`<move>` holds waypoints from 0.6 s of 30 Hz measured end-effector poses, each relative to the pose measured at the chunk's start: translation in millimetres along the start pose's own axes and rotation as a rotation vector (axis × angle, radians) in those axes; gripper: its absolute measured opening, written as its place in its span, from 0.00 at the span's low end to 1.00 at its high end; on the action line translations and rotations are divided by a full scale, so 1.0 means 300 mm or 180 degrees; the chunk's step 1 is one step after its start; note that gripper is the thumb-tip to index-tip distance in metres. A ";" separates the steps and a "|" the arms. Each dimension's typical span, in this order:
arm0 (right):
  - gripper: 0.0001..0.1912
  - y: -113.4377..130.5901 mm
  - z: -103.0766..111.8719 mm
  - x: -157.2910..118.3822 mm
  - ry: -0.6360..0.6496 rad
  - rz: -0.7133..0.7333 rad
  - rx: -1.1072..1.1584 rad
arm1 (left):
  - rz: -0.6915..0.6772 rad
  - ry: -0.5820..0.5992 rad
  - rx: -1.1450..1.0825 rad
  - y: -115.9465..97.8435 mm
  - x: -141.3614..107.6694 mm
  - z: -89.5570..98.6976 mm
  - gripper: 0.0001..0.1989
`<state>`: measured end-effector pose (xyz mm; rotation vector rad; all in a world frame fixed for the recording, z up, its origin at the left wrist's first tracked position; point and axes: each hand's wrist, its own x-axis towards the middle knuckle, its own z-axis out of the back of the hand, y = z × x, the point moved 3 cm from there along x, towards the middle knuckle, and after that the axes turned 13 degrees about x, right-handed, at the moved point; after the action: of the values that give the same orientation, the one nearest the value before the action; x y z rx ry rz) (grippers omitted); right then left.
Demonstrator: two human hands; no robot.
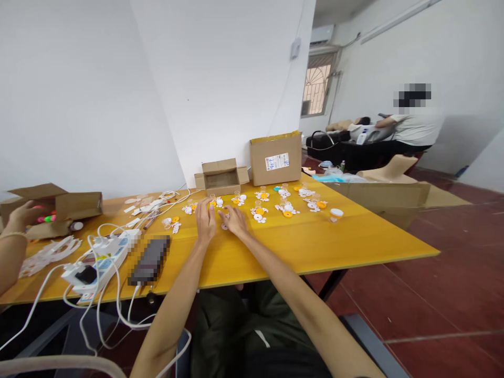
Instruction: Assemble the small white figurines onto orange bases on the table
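Observation:
My left hand (205, 220) is open, fingers stretched away from me, its edge on the yellow table (299, 247). Close to its right, my right hand (236, 220) has its fingers slightly bent and apart over small white pieces (224, 227), partly hidden beneath them. I see nothing gripped in either hand. Around my hands lie several small groups of white cut-out pieces, clear cups and orange or white rings, such as an orange ring (287, 214) and a white ring (258, 217). A small clear jar with a white lid (336, 212) stands apart at the right.
An open cardboard box (221, 181) and a larger closed carton (275, 160) stand at the back. Left are a phone (150, 260), a power strip (114, 257) and tangled white cables. Another person's hand (25, 216) reaches into a box (81, 206). A person sits far right.

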<state>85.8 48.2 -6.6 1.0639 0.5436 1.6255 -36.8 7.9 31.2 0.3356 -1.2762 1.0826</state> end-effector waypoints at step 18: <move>0.12 0.193 -0.207 0.000 0.0163 -0.0165 0.0053 | 0.0661 -0.1033 -0.0273 0.015 0.068 0.119 0.19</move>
<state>2.8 39.5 7.9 1.0148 0.6149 1.6088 -63.7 -6.7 59.2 0.3278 -1.6709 1.1762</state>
